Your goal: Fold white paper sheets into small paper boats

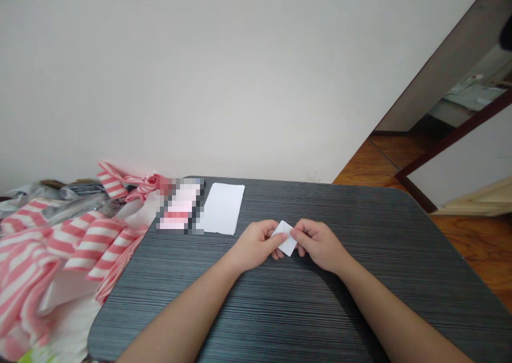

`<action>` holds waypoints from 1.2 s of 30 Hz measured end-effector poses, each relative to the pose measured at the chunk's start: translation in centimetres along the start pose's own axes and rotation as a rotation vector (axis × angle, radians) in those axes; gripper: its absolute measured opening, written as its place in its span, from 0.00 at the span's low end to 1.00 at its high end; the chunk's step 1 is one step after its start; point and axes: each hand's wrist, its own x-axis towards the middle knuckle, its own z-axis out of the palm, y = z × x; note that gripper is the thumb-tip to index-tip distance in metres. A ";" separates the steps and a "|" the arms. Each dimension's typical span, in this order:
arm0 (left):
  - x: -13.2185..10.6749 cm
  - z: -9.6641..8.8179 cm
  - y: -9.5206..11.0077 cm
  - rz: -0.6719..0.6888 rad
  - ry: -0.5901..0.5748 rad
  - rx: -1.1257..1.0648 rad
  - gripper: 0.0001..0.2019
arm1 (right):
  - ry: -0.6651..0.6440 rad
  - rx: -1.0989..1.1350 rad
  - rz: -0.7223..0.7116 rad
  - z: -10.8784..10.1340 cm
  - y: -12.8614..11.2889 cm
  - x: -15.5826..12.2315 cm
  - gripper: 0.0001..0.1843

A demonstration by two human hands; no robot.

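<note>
Between my two hands is a small folded piece of white paper [286,248], turned so that one corner points away from me and one toward me. My left hand [258,245] pinches its left side, thumb on top and fingers beneath. On the right side, my right hand [321,244] grips it the same way, with the thumb near the paper's middle. Creases show faintly on the paper's face. Both hands are just above the dark wood-grained table [256,309]. The fingers under the paper are partly hidden.
A stack of white paper sheets [223,208] lies at the table's back left. Beside it is a blurred-out pink and white item [178,205]. Red-and-white striped cloth [86,243] is heaped left of the table. A pale wall [240,85] stands behind; wooden floor [368,160] shows at right.
</note>
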 end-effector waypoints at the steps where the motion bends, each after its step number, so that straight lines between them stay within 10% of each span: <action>1: 0.0 0.0 0.0 0.003 0.000 0.022 0.15 | -0.004 -0.007 -0.003 0.0 -0.1 0.0 0.14; 36: 0.1 -0.4 -0.3 -0.034 -0.036 -0.071 0.19 | -0.034 0.083 0.024 -0.2 0.1 0.0 0.14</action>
